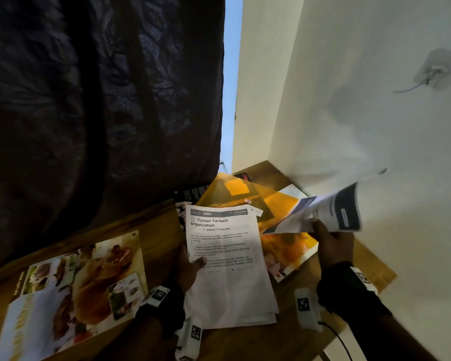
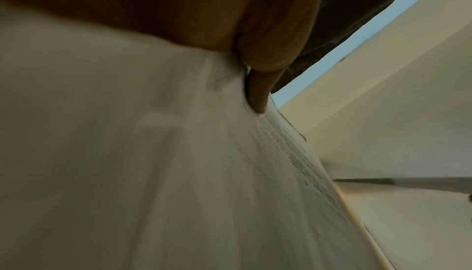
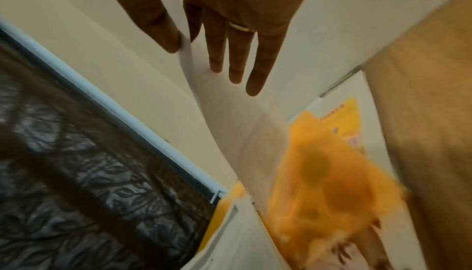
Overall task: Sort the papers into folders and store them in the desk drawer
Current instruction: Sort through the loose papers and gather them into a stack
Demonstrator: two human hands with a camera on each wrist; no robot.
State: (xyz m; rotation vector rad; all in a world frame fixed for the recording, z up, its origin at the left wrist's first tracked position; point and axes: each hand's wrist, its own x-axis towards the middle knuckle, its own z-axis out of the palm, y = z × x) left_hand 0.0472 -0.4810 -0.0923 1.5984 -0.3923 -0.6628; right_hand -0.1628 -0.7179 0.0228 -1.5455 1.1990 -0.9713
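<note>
Left hand [image 1: 190,267]: fingers pinch the white paper stack [image 1: 227,267] above the tabletop [image 1: 156,230].
Right hand [image 1: 333,243]: fingers pinch a raised printed sheet [image 1: 323,214].
Beneath: orange folder [image 1: 235,194].

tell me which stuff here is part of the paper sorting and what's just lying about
Job:
white sheets held by left hand
blue-printed sheet pinched by right hand
orange folder
photo brochure

Lying about:
dark curtain
wall hook
</note>
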